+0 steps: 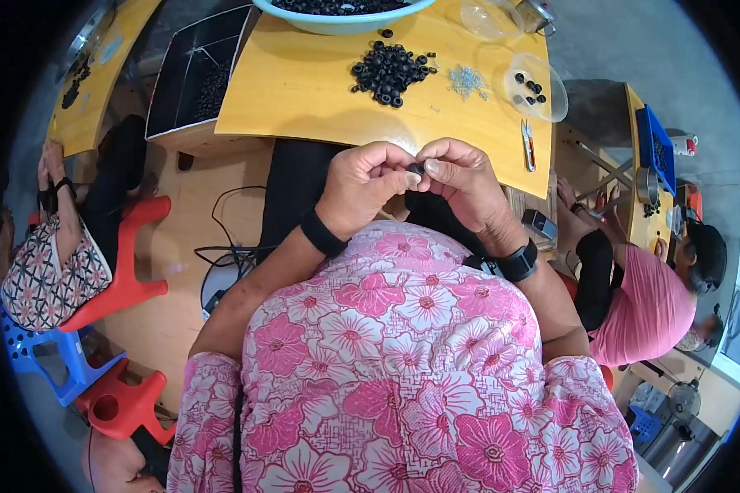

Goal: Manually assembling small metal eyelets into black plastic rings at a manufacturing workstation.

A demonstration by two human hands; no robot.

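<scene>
My left hand [360, 182] and my right hand [470, 182] meet just off the table's near edge, fingertips pinched together. Between them is a small round black part [417, 168], partly covered by the fingers. Beyond the hands, a heap of small black ring-shaped parts [392, 72] lies on the yellow table [304, 90]. To its right is a little pile of tiny clear pieces [467, 80]. A shallow clear dish [560, 92] holds several black parts. Small metal snips or tweezers [528, 146] lie near the right edge; I cannot tell which.
A pale green basin [345, 22] full of black parts stands at the far edge. A black-lined box [168, 99] sits left of the table. People work at both sides. Red stools [140, 263] and a blue stool [53, 361] stand at left, with cables [230, 238] on the floor.
</scene>
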